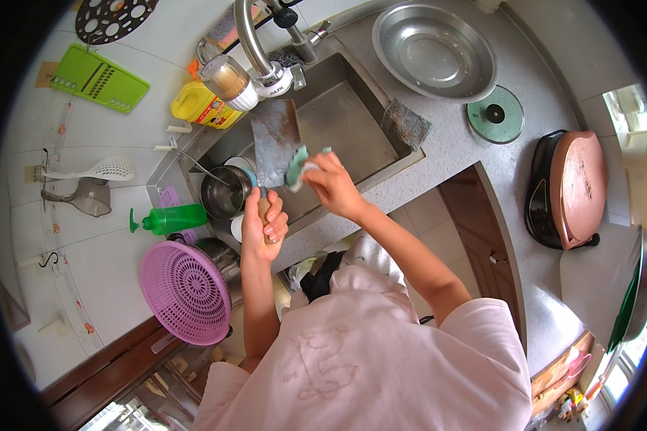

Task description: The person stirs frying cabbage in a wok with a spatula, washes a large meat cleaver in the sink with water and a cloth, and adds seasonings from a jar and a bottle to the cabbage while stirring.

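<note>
My left hand (264, 225) grips the wooden handle of a cleaver (277, 140), whose broad, stained blade points up over the sink (350, 134). Held in my right hand (331, 183) is a green and white cloth (297, 169), close beside the lower right edge of the blade; whether it touches the blade is not clear. A metal pot (226, 191) with a utensil leaning in it stands at the left of the sink. The faucet (272, 73) with a filter attached hangs above the blade's top. A scouring pad (407, 124) lies on the sink's right rim.
A steel basin (435, 51), a glass lid (495, 114) and a pink electric appliance (579, 188) stand on the right counter. To the left are a green pump bottle (175, 219), a purple colander (186, 293) and a yellow detergent jug (205, 105). A green grater (100, 78) hangs on the wall.
</note>
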A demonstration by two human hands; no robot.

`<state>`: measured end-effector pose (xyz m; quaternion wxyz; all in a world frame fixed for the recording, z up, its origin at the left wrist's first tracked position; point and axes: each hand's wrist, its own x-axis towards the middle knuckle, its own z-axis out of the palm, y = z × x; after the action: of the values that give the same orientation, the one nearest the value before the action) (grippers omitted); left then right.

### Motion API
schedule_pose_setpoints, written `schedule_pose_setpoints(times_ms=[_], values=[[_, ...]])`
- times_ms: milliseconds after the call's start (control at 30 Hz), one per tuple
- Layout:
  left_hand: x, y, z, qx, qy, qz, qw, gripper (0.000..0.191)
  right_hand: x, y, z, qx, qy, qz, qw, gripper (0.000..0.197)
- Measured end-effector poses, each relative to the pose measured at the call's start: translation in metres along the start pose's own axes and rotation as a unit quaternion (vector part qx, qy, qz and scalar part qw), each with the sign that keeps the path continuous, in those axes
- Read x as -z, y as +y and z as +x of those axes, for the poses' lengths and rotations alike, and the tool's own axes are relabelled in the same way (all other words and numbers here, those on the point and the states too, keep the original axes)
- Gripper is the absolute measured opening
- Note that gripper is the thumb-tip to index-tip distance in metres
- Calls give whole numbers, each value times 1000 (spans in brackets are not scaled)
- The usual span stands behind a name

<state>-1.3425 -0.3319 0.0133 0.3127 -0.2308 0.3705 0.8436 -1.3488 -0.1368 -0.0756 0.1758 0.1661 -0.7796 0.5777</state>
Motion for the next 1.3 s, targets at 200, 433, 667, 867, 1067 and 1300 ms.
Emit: schedule_pose_setpoints(times_ms=[200,433,667,867,1067,1300], values=[[0,4,5,-100,86,238,962,36,39,36,-43,-110,88,-81,987,28],[13,-9,17,-429,98,798,412,22,28,-33,11,-92,112,-40,989,25],[10,-12,9,-440,71,836,321,27,5,12,9,-94,80,-252,960,23],[18,-4,-4,-452,51,852,260,31,30,19,17,-134,205,-159,956,22],[12,3,-2,-446,3,870,209,37,-25,-43,34,-20,95,-127,987,33],[28,4,-12,-481,49,847,220,37,8,31,30,-182,177,-265,930,23]])
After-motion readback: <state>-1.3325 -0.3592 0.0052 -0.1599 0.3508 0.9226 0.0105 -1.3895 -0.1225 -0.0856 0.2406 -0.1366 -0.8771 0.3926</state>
